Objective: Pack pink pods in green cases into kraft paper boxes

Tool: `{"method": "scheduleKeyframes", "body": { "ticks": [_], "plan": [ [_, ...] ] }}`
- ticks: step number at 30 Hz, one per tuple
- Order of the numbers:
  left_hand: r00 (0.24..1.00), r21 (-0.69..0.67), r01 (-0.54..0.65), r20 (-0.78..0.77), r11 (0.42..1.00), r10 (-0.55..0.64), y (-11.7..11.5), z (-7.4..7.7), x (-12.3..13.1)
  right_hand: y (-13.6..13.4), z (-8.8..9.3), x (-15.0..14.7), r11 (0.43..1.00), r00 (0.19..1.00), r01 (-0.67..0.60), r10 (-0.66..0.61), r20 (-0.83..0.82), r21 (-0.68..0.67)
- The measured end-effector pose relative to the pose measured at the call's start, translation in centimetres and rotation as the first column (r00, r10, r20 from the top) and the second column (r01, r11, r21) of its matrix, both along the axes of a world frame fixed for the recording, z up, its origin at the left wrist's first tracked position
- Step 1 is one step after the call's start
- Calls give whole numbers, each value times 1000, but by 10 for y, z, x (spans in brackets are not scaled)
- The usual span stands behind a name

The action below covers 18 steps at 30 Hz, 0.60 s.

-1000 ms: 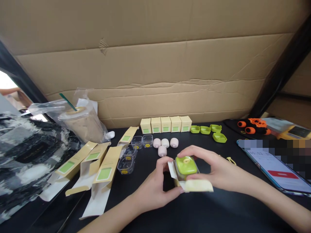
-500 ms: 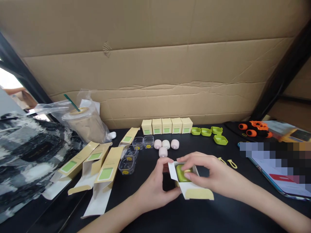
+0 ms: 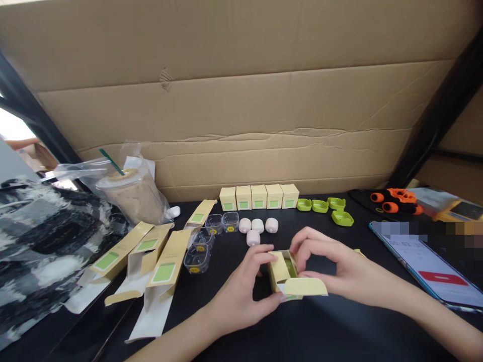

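Both my hands hold a small cream carton (image 3: 289, 279) low over the black table (image 3: 324, 327). A green-lidded case (image 3: 291, 266) sits inside it, only a sliver showing. My left hand (image 3: 245, 289) grips the carton's left side, thumb folding a side flap in. My right hand (image 3: 332, 266) pinches the right side, fingers curled over the top opening. The main lid flap sticks out toward me.
A row of closed cream cartons (image 3: 258, 196) lines the cardboard wall. Green lids (image 3: 326, 207), pink pads (image 3: 258, 227) and clear cases (image 3: 211, 234) lie behind my hands. Flat unfolded cartons (image 3: 149, 261) and a bagged drink (image 3: 132, 193) are at left, a phone (image 3: 430, 266) at right.
The green-lidded case has gone from sitting above the carton's mouth to down inside it. My left thumb has folded a side flap inward and my right fingers have curled over the top.
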<state>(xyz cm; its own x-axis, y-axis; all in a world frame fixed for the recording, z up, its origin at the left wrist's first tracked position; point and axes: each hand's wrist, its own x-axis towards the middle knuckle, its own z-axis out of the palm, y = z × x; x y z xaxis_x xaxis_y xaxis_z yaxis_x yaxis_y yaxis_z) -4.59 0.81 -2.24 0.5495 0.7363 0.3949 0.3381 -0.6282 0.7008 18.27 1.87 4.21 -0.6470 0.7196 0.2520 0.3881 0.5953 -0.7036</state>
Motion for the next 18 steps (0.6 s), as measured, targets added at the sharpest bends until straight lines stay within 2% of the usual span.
{"method": "scheduleKeyframes", "body": {
  "ticks": [3, 6, 9, 15, 18],
  "plan": [
    [1000, -7, 1, 4, 1000, -1, -1, 3, 0, 1, -3, -3, 998, 998, -62, 62, 4, 9],
    [1000, -14, -8, 5, 1000, 8, -1, 6, 0, 3, -8, -4, 994, 997, -71, 71, 9, 79],
    [1000, -38, -21, 4, 999, 21, 0, 9, 0, 4, -12, 1, 991, 997, -49, 56, -55, 121],
    [999, -82, -33, 24, 996, 36, -1, 14, 3, 9, -19, -2, 994, 982, 96, -86, -166, 56],
    [998, -108, -49, 30, 993, 52, -3, 15, 4, 13, -23, -9, 983, 954, 179, -181, -237, -30]
  ]
}}
